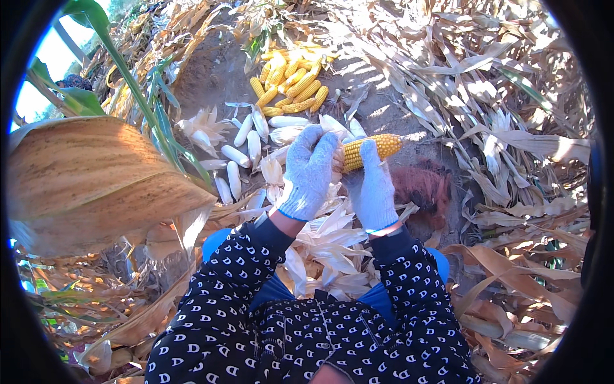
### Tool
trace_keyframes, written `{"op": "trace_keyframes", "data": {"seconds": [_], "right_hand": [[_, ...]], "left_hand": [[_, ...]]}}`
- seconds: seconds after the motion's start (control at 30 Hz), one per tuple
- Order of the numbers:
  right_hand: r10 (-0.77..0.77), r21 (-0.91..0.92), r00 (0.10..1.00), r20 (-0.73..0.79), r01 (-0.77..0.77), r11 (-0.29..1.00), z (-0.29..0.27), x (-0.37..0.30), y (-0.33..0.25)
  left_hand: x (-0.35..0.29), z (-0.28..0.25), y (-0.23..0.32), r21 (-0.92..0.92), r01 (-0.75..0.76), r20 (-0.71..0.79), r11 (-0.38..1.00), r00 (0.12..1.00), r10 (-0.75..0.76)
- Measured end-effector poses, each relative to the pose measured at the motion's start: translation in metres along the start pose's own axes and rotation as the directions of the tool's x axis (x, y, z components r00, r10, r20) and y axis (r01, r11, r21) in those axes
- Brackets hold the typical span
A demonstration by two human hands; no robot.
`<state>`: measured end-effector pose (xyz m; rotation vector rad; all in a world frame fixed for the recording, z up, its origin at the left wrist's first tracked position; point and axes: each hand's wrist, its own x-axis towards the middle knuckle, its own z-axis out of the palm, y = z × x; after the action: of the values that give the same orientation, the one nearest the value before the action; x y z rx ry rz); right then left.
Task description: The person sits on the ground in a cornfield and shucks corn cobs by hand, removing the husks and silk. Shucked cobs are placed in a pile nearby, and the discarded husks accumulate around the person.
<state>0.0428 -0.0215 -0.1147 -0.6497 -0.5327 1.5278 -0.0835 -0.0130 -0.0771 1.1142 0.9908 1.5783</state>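
A yellow ear of corn (387, 146) lies level between my two gloved hands, its kernels bare toward the right end. My right hand (374, 192), in a white knit glove, is closed round it from below, thumb up over the kernels. On the left, my left hand (306, 171), gloved alike, is closed at the ear's base, where pale husk (337, 160) shows beside the fingers. Its fingertips are partly hidden. Pulled husks (329, 237) lie heaped below my hands, between my knees.
Beyond my hands is a pile of husked yellow corn ears (294, 80). Several white ears (240, 157) lie nearer, to the left. A large dry leaf (102, 179) juts in from the left beside a green stalk (137, 89). Dry stalks and leaves (511, 160) cover the right side.
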Motion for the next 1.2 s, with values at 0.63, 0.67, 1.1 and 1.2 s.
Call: {"op": "trace_keyframes", "data": {"seconds": [0.63, 0.67, 1.1, 1.2], "right_hand": [[0.293, 0.379, 0.952, 0.091, -0.305, 0.874, 0.005, 0.004, 0.003], [0.332, 0.362, 0.933, 0.137, -0.359, 0.86, 0.009, 0.0, 0.001], [-0.063, 0.282, 0.997, -0.052, 0.076, 0.957, -0.021, 0.032, -0.053], [-0.271, -0.072, 0.956, -0.111, 0.264, 0.962, -0.028, 0.029, -0.06]], "left_hand": [[0.001, -0.027, 0.042, -0.613, 0.26, 0.408, 0.746, 0.913, 0.018], [0.002, -0.031, 0.037, -0.584, 0.255, 0.364, 0.77, 0.931, -0.032], [0.022, -0.067, 0.068, 0.082, 0.127, 0.405, 0.989, 0.902, -0.149], [0.041, -0.073, 0.063, 0.477, -0.084, 0.222, 0.875, 0.975, -0.028]]}}
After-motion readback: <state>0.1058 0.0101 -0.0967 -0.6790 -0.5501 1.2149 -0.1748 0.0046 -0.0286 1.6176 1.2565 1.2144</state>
